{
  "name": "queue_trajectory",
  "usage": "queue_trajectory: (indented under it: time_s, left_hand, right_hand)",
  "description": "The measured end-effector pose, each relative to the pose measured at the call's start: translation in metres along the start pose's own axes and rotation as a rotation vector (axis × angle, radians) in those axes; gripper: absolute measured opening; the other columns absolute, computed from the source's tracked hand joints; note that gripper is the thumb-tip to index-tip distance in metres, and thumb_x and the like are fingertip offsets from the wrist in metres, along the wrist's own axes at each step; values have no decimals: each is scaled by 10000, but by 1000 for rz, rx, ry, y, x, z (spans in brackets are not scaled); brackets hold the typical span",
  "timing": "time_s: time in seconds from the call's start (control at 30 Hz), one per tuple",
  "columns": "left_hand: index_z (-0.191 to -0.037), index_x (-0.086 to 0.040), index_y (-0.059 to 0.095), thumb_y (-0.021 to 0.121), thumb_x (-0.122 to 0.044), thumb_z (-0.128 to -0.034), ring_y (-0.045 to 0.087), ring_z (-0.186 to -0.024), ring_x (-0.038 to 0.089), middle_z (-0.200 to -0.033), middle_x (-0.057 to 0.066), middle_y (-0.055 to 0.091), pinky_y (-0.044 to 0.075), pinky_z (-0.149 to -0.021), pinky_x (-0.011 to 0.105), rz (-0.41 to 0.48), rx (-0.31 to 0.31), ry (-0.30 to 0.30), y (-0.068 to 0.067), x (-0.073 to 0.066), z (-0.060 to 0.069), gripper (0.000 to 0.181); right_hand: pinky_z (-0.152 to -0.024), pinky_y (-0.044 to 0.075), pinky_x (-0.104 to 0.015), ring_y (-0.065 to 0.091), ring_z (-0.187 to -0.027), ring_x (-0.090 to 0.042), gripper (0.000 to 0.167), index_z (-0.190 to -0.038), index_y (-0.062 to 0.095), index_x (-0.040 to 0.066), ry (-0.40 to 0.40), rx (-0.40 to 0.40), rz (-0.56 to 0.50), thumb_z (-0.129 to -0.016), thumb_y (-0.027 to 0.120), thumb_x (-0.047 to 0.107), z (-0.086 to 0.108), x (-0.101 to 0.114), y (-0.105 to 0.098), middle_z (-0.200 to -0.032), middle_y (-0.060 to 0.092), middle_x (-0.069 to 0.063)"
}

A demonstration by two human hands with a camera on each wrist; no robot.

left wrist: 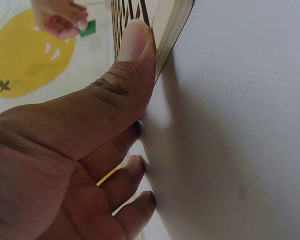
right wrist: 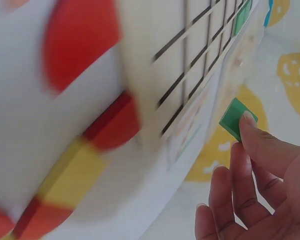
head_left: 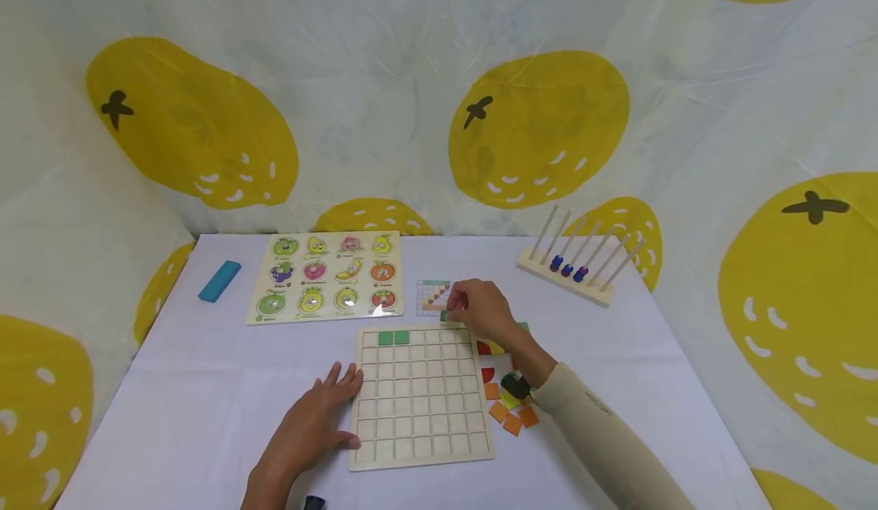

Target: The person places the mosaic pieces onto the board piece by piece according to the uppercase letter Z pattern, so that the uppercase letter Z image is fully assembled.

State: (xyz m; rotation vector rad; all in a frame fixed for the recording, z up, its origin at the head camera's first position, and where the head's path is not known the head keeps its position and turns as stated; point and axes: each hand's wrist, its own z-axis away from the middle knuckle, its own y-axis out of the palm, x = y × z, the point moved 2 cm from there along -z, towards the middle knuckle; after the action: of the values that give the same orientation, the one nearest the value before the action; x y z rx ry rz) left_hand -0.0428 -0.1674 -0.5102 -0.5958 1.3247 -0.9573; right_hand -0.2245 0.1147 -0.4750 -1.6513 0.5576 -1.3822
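Observation:
A green square tile (right wrist: 232, 119) is pinched between the thumb and fingers of my right hand (head_left: 483, 308), above the far right edge of the wooden grid board (head_left: 411, 407). Two green tiles (head_left: 394, 338) lie side by side in the board's far row, toward its left. My left hand (head_left: 309, 422) rests at the board's left side, fingers spread; in the left wrist view its thumb (left wrist: 134, 42) lies against the board's edge. Orange tiles (head_left: 513, 424), with red and yellow pieces, lie right of the board, partly hidden under my right forearm.
A printed pattern card (head_left: 430, 296) lies behind the board. The fruit puzzle board (head_left: 329, 275) is at the back left, beside a blue block (head_left: 219, 281). At the back right stands a pegged wooden rack (head_left: 565, 277) with a few blue and purple beads.

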Motion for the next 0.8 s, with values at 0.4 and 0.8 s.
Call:
queue_trajectory:
  time_s: [0.4,0.8]
  left_hand:
    - [-1551,-136,555,1025,-278,-552,344,-1602,377,-1642,75,499,383,-1227,671,4,8,-13,-1,-1,-2,1113]
    - [-1549,-140,557,1026,-279,-558,335,-1609,370,-1645,73,498,376,-1236,664,12,14,-23,1,0,-3,1105]
  right_hand:
    - [-661,456,-267,562,-719,-124,217,-802,701,212,-53,90,13,-846,904,150,-11,36,31,-740,628,62]
    - [-682,454,-290,570,-734,-143,220,-803,683,227,-22,139,97,-863,894,205,-9,45,39,-748,625,66]
